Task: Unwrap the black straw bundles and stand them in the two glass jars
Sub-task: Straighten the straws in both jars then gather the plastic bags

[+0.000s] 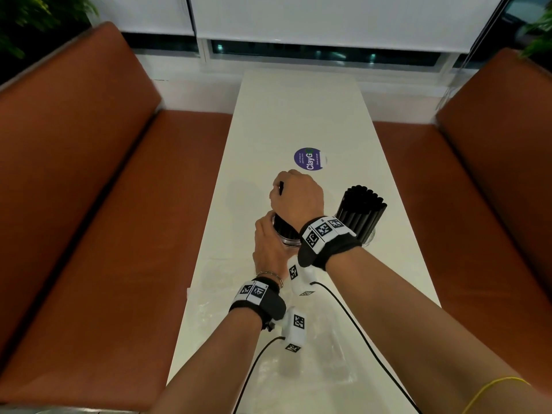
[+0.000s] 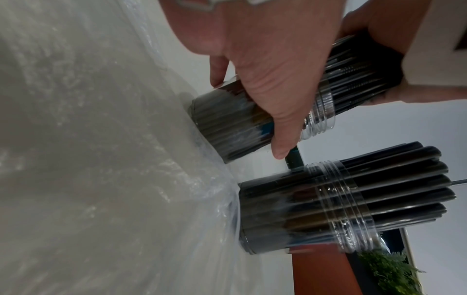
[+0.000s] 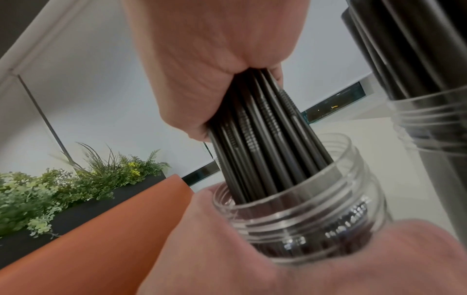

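over white table [image 1: 298, 115], right hand [image 1: 297, 198] fists straws [image 3: 265, 129]; left hand [image 1: 268, 243] clasps jar [image 3: 316, 209].

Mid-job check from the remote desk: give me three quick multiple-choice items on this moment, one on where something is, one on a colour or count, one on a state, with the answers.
1. Where is the purple round sticker?
A. on the table beyond the hands
B. on the left bench
C. inside a jar

2. How many jars hold black straws?
A. none
B. one
C. two

3. What is the right hand doing?
A. resting flat on the table
B. gripping a bundle of straws whose lower ends are in the near jar
C. holding the sticker

Answers:
1 A, the head view shows it flat on the white tabletop past both hands.
2 C, the far jar is full and the near one, steadied by the left hand, has straws in it.
3 B, the right wrist view shows fingers closed round the straws above the jar mouth.
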